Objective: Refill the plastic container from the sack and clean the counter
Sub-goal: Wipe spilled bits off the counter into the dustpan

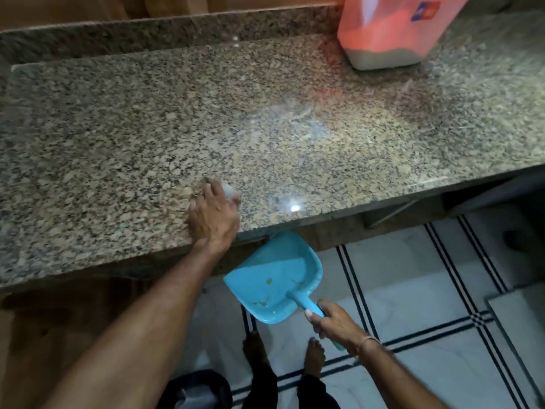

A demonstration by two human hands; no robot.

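Container (392, 28): pink translucent plastic, upright at far right of table (118, 128), near the back ledge. Top cropped by frame. Pale fill visible in a band at its base.

Left hand (213, 215): palm down on the table, close to the front edge, fingers pointing away from the person. A small pale thing (229, 191) sits at the fingertips, blurred. Cannot tell whether the hand grasps it or only rests flat.

Right hand (333, 323): clenched round the handle of a blue dustpan (271, 278), thumb on top. A thin band circles the wrist.

Dustpan: held off the floor (427, 290), below table level. Its open lip meets the underside of the table's front edge, just right of the left hand. A few brownish specks lie inside.

Floor: white tile with dark double lines. Bare feet (315, 358) stand under the dustpan.
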